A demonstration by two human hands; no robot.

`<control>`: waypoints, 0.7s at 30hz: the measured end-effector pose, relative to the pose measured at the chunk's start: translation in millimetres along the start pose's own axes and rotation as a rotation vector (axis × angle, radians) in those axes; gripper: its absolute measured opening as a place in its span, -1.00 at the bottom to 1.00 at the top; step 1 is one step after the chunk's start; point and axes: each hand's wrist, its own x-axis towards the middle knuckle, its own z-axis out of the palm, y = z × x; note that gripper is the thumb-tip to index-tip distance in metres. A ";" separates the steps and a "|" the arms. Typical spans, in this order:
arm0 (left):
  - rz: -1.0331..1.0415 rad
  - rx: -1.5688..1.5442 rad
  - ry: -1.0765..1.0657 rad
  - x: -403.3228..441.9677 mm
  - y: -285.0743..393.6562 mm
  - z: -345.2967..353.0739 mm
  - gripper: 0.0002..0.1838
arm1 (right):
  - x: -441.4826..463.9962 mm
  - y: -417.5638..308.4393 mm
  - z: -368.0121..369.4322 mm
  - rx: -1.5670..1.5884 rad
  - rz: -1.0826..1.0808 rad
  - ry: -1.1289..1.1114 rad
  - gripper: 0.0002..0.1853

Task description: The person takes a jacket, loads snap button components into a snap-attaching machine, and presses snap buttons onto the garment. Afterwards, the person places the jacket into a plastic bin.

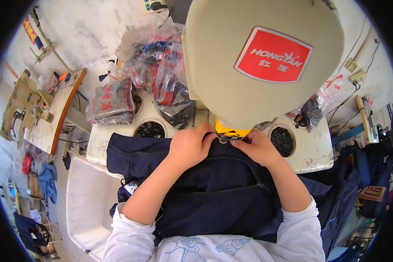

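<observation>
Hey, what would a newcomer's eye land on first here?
Probably the big rounded beige machine head at upper centre, with its red HONGYAN label. Below it, the bare left hand and bare right hand hold a dark navy fabric garment on either side of a yellow-and-black band.

A red badge (274,54) on the cream machine head (218,39) reads "HONGYAN" in white capitals, with the characters "红雁" beneath. A clear plastic bag (113,102) carries red capitals starting "KA", the rest unclear. Marks on the yellow guard (232,126) and the red wall sign (29,29) are too small to read
</observation>
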 end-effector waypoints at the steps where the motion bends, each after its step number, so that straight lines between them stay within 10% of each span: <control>1: 0.010 0.001 0.007 0.4 -1.4 1.3 -0.84 | -0.7 -0.8 -0.3 -0.006 -0.016 0.003 -0.64; 11: -0.128 -0.014 -0.317 -37.9 -16.6 -57.9 -0.89 | -54.7 -10.9 1.8 -0.240 -0.259 -0.137 -0.76; 14: -0.337 0.330 0.047 -33.6 -60.0 -73.0 -0.85 | -55.9 -3.0 -35.1 -0.337 -0.261 0.248 -0.77; 21: -0.307 0.445 -0.108 -37.2 -84.5 -58.3 -0.89 | -53.8 45.6 -79.3 -1.015 -0.056 0.444 -0.73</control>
